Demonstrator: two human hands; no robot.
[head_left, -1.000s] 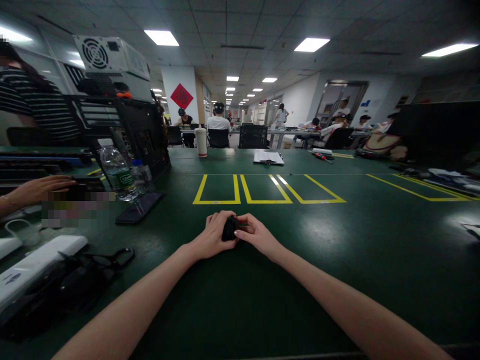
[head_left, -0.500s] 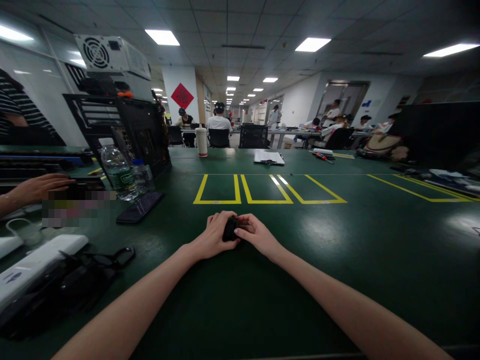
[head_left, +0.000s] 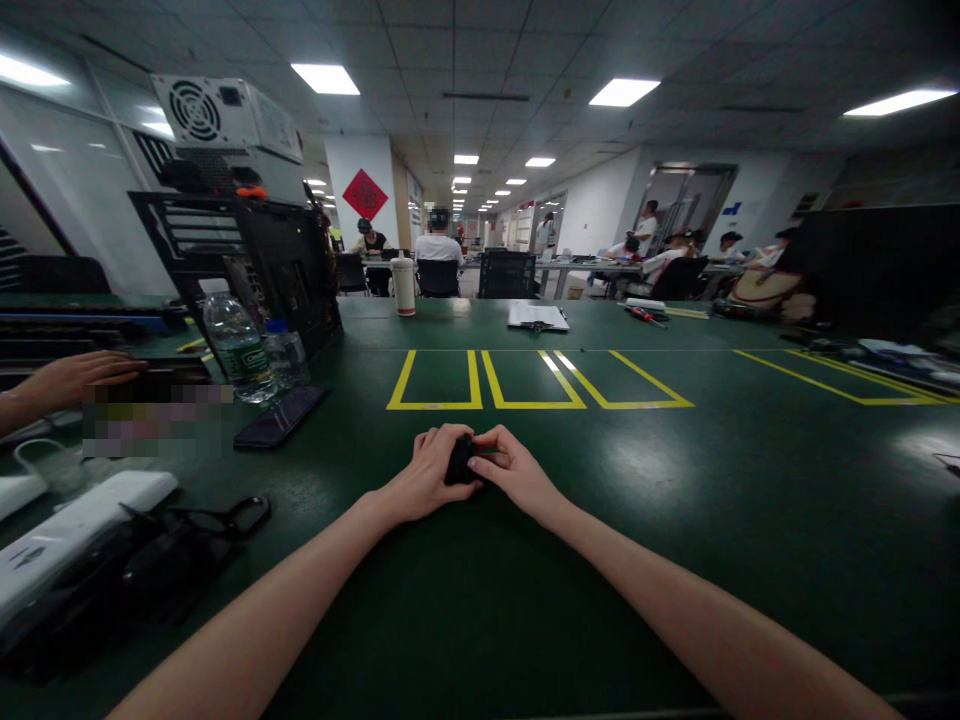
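Between my two hands is a small black object (head_left: 459,462), low over the green tabletop (head_left: 480,600); its kind I cannot make out. My left hand (head_left: 435,468) is wrapped around its left side, thumb at the near edge and fingers over the top. From the right, the fingertips and thumb of my right hand (head_left: 510,467) pinch its right edge. Much of the object is covered by the fingers. Just beyond the hands, yellow tape outlines (head_left: 532,404) mark the table.
At left lie a phone (head_left: 280,416), a water bottle (head_left: 238,345), a white power strip (head_left: 90,520) and black cables. Another person's hand (head_left: 82,385) rests there. A black computer case (head_left: 281,265) stands behind. Farther back are a white tumbler (head_left: 403,285), a clipboard (head_left: 538,317) and a screwdriver (head_left: 646,317).
Both hands keep nearly the same hold on the black object. The striped-clothed person at far left has moved mostly out of view. In the background, a standing person has shifted left.
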